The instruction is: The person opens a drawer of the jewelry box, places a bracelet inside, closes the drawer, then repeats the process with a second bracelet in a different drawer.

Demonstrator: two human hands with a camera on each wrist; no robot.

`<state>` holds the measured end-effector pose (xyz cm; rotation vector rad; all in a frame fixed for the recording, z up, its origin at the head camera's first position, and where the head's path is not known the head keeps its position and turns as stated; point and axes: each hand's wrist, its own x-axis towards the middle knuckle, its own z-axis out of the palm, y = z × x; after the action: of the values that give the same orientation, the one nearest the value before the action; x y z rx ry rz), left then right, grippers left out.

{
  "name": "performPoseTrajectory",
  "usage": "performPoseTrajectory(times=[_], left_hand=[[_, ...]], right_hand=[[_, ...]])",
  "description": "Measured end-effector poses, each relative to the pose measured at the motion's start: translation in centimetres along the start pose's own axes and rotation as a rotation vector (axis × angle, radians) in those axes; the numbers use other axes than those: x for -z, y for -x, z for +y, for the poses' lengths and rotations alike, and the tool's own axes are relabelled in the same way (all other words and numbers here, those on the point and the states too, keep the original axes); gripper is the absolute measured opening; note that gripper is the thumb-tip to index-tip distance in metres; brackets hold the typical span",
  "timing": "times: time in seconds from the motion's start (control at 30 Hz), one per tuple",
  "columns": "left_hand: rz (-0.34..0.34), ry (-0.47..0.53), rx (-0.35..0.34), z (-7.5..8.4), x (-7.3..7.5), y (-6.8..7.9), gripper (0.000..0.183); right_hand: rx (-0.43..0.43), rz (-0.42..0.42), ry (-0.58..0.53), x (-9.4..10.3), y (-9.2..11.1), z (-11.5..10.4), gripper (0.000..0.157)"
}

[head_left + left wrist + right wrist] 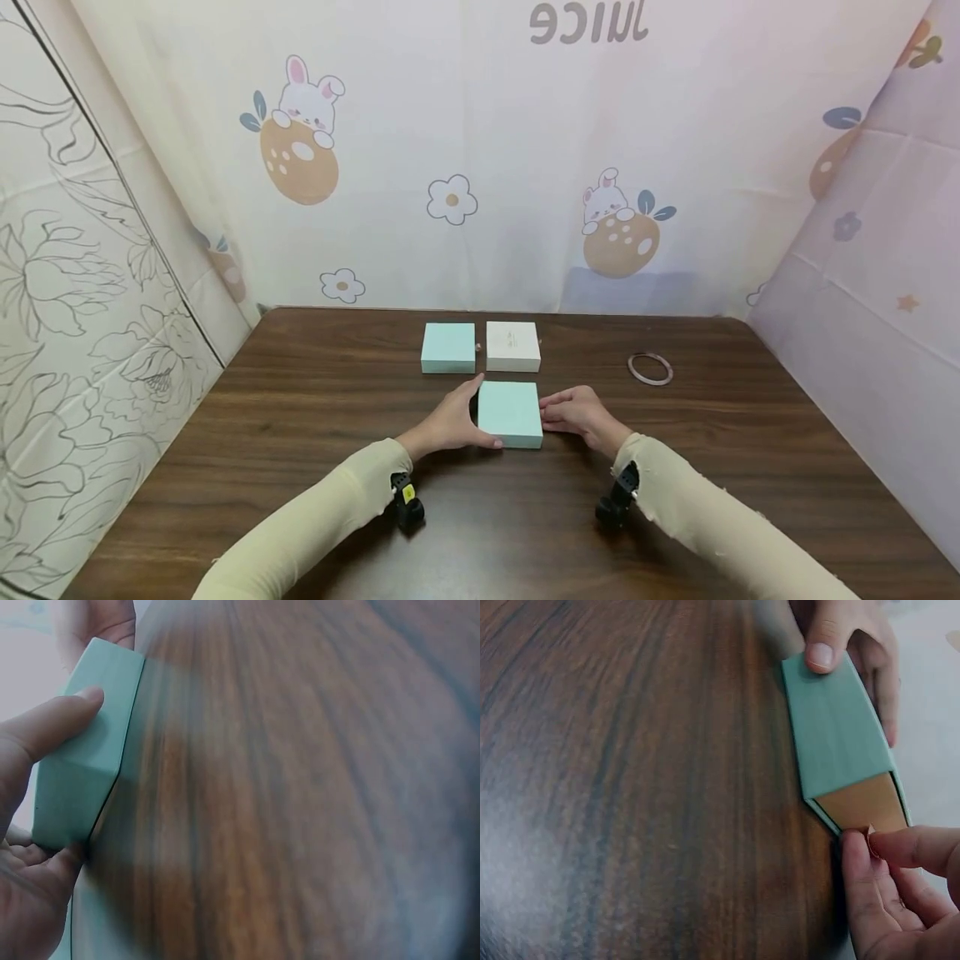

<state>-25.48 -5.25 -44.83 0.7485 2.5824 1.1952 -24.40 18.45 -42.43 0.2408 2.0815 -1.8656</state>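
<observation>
A mint-green drawer box (pixel 510 410) lies flat on the brown table. My left hand (pixel 448 422) grips its left end, the thumb (pixel 71 716) on the near side and the other fingers round the left side. At the opposite end, my right hand (pixel 581 414) pinches a small pull tab (pixel 872 838) between thumb and fingers. The tab comes from the tan drawer front (pixel 862 804), which sits inside the green sleeve (pixel 836 727). How the tab is fixed on is hidden by the fingertips.
Behind the held box stand a second mint-green box (pixel 448 346) and a white box (pixel 513 345) with small print on top, side by side. A pale ring (pixel 650 382) lies farther right on the wooden table (pixel 315 400). Printed curtains (pixel 465 125) hang along the table's back and sides.
</observation>
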Motion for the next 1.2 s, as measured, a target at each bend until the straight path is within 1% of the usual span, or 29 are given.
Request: performPoseTrajectory(times=[0.1,0.23,0.43,0.7,1.2], left_hand=[[0.002,-0.030,0.005,0.07,0.08,-0.01,0.113],[0.000,-0.052,-0.001,0.08,0.17,-0.01,0.112],[-0.007,-0.048,-0.022,-0.01,0.24,0.01,0.112],[-0.006,-0.036,-0.010,-0.28,0.22,0.06,0.112],[0.003,-0.019,-0.026,-0.62,0.25,0.11,0.112]], right_hand=[[0.008,0.030,0.017,-0.14,0.00,0.03,0.024],[0.014,0.041,0.034,-0.17,0.08,-0.02,0.022],[0.017,0.033,0.034,-0.08,0.07,0.04,0.021],[0.023,0.016,0.038,0.00,0.00,0.06,0.021],[0.020,0.026,0.055,0.38,0.20,-0.03,0.020]])
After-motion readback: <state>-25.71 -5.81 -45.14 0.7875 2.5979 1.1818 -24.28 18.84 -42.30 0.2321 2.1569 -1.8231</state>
